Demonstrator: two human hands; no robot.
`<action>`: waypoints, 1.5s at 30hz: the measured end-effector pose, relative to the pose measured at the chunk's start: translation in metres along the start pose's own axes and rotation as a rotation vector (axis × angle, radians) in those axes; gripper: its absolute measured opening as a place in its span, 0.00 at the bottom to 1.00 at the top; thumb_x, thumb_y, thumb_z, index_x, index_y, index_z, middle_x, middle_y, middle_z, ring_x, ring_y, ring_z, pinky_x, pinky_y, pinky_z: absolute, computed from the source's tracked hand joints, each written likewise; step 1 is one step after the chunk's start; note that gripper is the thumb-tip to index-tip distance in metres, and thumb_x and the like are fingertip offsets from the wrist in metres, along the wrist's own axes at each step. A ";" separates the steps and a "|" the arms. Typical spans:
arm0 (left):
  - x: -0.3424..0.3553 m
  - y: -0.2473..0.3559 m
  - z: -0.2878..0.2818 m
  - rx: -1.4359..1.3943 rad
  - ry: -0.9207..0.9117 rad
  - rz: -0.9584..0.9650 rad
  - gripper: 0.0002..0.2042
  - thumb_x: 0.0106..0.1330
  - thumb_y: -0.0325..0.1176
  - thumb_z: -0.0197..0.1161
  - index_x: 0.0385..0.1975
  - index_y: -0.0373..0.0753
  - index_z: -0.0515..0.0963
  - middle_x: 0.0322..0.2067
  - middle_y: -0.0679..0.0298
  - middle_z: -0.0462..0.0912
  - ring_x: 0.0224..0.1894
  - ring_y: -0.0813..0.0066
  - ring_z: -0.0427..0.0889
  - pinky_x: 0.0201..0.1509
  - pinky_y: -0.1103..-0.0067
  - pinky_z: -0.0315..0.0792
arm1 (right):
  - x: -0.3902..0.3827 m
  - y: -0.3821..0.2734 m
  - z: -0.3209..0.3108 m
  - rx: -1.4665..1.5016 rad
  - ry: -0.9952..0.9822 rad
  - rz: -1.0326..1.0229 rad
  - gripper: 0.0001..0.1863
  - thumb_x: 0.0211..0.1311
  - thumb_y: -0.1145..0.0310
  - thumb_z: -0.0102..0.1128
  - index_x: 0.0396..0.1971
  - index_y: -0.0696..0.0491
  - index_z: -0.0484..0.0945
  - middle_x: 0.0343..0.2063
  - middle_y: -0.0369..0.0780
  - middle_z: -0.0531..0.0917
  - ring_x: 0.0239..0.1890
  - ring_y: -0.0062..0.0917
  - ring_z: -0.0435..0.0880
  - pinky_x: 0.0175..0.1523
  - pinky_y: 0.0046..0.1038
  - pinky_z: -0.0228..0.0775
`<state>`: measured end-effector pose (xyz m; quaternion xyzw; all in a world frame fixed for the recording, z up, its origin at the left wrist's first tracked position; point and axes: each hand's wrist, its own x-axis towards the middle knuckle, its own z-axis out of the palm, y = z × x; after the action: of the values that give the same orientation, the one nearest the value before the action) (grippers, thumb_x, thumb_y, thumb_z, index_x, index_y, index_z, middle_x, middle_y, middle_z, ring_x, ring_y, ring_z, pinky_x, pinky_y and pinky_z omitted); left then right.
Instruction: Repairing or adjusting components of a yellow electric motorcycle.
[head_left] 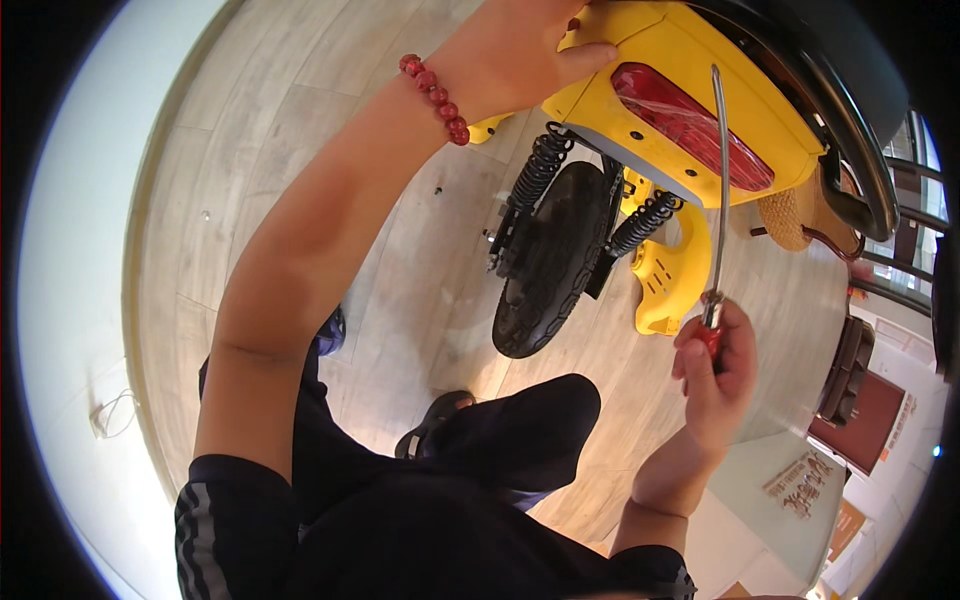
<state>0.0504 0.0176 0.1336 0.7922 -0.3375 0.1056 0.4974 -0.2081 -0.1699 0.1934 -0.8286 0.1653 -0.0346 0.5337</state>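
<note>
In front of me stands the rear of a scooter with a yellow body panel (690, 50) and a long red tail light (690, 125). My left hand (540, 55) rests on the panel's left side, thumb stretched out flat; its other fingers are mostly cut off by the upper edge. My right hand (715, 370) is closed around the red handle of a screwdriver (720, 200). The screwdriver's long metal shaft points up past the tail light, its tip near the light's upper part; I cannot tell whether it touches. Small dark screw holes show in the panel below the light.
Under the panel are black coil springs (540, 165) and a black rear tire (555, 265). A curved yellow fender (675, 280) is behind them. A black rail (850, 130) curves at the upper right. My bent knee (550, 420) is below, with a white wall (85, 300) at left.
</note>
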 end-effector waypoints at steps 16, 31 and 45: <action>-0.008 -0.014 0.014 0.011 0.110 0.202 0.21 0.48 0.31 0.60 0.42 0.31 0.65 0.33 0.44 0.74 0.35 0.48 0.74 0.38 0.66 0.70 | 0.003 -0.011 0.014 0.000 -0.122 0.202 0.22 0.58 0.76 0.52 0.52 0.63 0.62 0.26 0.36 0.75 0.21 0.11 0.68 0.27 0.12 0.62; 0.001 -0.007 0.014 0.060 -0.010 0.142 0.24 0.46 0.29 0.58 0.45 0.28 0.62 0.35 0.41 0.72 0.36 0.45 0.73 0.40 0.64 0.69 | 0.011 -0.043 0.005 0.238 -0.182 0.252 0.21 0.60 0.70 0.50 0.52 0.63 0.63 0.24 0.40 0.76 0.13 0.13 0.67 0.17 0.10 0.54; 0.004 0.000 0.010 -0.041 0.013 0.161 0.30 0.47 0.27 0.56 0.53 0.32 0.57 0.40 0.41 0.69 0.38 0.44 0.72 0.42 0.63 0.70 | 0.027 -0.097 0.009 -0.018 -0.101 0.314 0.21 0.63 0.71 0.43 0.53 0.66 0.61 0.22 0.41 0.75 0.10 0.14 0.66 0.14 0.12 0.57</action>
<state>0.0518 0.0074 0.1304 0.7513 -0.3989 0.1437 0.5057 -0.1574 -0.1343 0.2729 -0.7982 0.2660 0.0923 0.5325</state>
